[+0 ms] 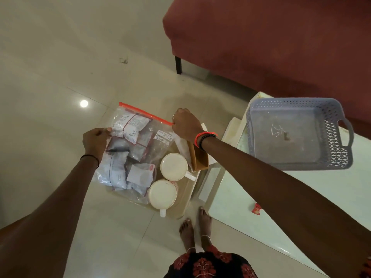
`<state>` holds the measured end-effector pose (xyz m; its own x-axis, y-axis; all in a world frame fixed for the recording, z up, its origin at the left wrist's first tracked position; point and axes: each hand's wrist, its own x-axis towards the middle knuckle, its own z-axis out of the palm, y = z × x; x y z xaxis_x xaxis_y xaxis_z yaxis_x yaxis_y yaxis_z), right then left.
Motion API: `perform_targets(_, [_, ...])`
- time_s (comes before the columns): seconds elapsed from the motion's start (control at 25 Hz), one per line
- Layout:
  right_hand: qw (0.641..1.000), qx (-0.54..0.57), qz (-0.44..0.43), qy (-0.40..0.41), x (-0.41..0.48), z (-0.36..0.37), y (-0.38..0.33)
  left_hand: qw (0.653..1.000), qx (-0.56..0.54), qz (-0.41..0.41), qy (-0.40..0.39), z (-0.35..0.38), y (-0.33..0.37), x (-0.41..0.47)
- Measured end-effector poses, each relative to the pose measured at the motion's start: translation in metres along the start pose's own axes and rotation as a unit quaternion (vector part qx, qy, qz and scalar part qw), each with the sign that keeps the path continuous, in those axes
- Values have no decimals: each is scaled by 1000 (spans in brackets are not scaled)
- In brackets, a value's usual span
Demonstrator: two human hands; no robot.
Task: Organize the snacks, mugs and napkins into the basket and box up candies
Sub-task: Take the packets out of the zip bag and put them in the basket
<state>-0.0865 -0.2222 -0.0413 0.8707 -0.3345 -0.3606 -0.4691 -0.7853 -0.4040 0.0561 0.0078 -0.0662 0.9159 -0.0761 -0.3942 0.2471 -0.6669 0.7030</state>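
A clear zip bag (138,149) with an orange seal strip holds several snack packets. It lies on a beige tray (185,199) on the floor. My left hand (96,140) pinches the bag's left edge. My right hand (186,125) grips the right end of the orange seal. Two white mugs (174,166) (162,194) stand on the tray beside the bag. A brown napkin holder with white napkins (195,155) sits just under my right wrist. The grey plastic basket (297,155) stands empty on the white table at the right.
A white low table (301,197) is at the right, with a small red candy wrapper (256,209) on its near edge. A dark red sofa (281,37) fills the top right. My bare feet (195,227) stand just below the tray.
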Motion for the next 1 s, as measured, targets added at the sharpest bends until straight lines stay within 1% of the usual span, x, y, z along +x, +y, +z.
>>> perform_targets(0.16, [999, 32, 6, 10, -13, -15, -26, 999, -37, -15, 29, -26, 9, -16])
perform_targets(0.28, [993, 108, 45, 23, -29, -26, -51, 996, -67, -26, 48, -51, 21, -31])
perform_targets(0.36, [983, 167, 63, 46, -42, -32, -67, 995, -71, -12, 71, -67, 28, -40])
perform_targets(0.48, [966, 239, 54, 85, -65, -44, -85, 990, -74, 22, 115, -91, 44, -58])
perform_targets(0.6, [942, 309, 46, 127, -86, -60, -97, 980, -76, 68, 170, -109, 67, -74])
perform_targets(0.68, [924, 344, 46, 158, -104, -76, -100, 973, -88, 107, 183, -117, 87, -89])
perform_targets(0.8, [902, 371, 58, 213, -133, -102, -98, 967, -87, 159, 178, -122, 119, -112])
perform_targets(0.88, [879, 395, 76, 255, -158, -120, -92, 964, -92, 185, 170, -119, 140, -130])
perform_targets(1.0, [837, 442, 103, 304, -192, -144, -72, 961, -123, 201, 145, -102, 164, -155])
